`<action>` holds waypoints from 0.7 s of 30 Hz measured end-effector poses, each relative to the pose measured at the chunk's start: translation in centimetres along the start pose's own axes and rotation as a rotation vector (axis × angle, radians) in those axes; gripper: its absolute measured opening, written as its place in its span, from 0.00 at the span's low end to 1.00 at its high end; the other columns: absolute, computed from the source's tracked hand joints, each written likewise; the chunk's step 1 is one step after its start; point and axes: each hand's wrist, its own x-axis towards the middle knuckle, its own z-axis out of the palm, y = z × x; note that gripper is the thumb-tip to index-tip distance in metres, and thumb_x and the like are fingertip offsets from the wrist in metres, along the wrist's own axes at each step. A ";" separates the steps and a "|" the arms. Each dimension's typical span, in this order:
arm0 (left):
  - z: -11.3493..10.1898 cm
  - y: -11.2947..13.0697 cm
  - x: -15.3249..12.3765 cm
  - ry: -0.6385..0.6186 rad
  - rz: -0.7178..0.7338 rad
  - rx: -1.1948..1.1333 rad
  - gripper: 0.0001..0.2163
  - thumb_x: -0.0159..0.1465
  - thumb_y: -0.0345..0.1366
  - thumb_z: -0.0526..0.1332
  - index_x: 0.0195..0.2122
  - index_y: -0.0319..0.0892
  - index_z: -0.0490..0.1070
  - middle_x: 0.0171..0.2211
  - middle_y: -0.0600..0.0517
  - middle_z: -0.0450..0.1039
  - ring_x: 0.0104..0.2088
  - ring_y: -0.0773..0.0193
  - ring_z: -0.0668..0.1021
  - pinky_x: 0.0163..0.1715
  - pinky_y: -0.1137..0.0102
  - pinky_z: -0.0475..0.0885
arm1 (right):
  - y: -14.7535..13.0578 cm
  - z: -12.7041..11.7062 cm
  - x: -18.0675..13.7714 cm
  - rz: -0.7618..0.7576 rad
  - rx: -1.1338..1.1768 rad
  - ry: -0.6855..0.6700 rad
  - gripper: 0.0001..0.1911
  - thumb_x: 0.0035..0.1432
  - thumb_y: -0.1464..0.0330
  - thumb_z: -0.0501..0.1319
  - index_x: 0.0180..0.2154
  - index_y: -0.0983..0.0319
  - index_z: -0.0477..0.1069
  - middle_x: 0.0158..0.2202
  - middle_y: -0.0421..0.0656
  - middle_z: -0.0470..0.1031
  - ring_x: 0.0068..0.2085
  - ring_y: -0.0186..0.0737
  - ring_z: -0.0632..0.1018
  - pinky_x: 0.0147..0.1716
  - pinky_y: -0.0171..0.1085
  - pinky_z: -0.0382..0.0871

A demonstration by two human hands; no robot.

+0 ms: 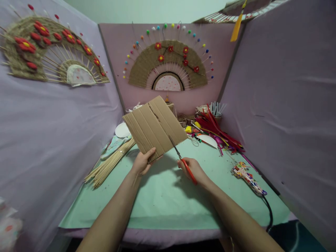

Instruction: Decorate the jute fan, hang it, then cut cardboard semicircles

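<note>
My left hand (143, 162) grips the near edge of a brown corrugated cardboard sheet (153, 126), holding it tilted above the green table cover (162, 199). In my right hand (193, 169) are red-handled scissors (181, 159), fingers closed round the handles. Their blades point up and left into the lower right edge of the cardboard. Both forearms reach in from the bottom of the view.
A bundle of thin wooden sticks (110, 164) lies at the left. Red and coloured strips (217, 131) pile up at the back right, beside a patterned glue gun (248, 178) with a black cord. Woven fan decorations (168, 64) hang on the purple walls.
</note>
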 end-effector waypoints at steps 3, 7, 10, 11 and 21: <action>-0.1 0.0 -0.1 0.001 -0.019 0.036 0.19 0.56 0.28 0.67 0.50 0.39 0.72 0.47 0.43 0.79 0.45 0.52 0.82 0.46 0.57 0.79 | -0.2 -0.1 -0.2 -0.017 -0.028 -0.034 0.22 0.56 0.51 0.53 0.24 0.61 0.65 0.20 0.36 0.61 0.23 0.32 0.61 0.23 0.33 0.52; 0.1 -0.2 -0.6 -0.035 -0.062 0.071 0.19 0.55 0.29 0.68 0.49 0.37 0.73 0.47 0.41 0.79 0.45 0.51 0.81 0.45 0.57 0.79 | -0.4 -0.2 -0.4 -0.039 -0.031 -0.023 0.24 0.58 0.49 0.51 0.25 0.62 0.65 0.21 0.38 0.63 0.24 0.33 0.63 0.23 0.33 0.54; 0.4 -0.3 -1.1 -0.057 -0.077 0.078 0.21 0.54 0.29 0.69 0.50 0.37 0.73 0.47 0.41 0.79 0.45 0.50 0.81 0.44 0.57 0.80 | -0.4 -0.2 -0.2 -0.028 0.004 -0.033 0.24 0.59 0.48 0.51 0.27 0.62 0.66 0.22 0.39 0.65 0.23 0.33 0.64 0.22 0.32 0.55; 0.4 -0.3 -1.3 -0.060 -0.074 0.080 0.22 0.54 0.29 0.69 0.50 0.38 0.73 0.47 0.41 0.79 0.45 0.50 0.81 0.44 0.57 0.80 | -0.4 -0.1 -0.1 -0.018 0.008 -0.039 0.24 0.60 0.48 0.51 0.27 0.62 0.67 0.22 0.39 0.66 0.23 0.33 0.65 0.22 0.32 0.55; 0.6 0.0 -1.8 -0.060 -0.038 0.093 0.26 0.50 0.31 0.72 0.51 0.37 0.72 0.48 0.40 0.78 0.45 0.50 0.81 0.44 0.57 0.80 | 0.0 0.0 0.5 0.037 0.015 -0.021 0.27 0.59 0.47 0.53 0.22 0.62 0.68 0.16 0.39 0.66 0.19 0.33 0.65 0.20 0.32 0.55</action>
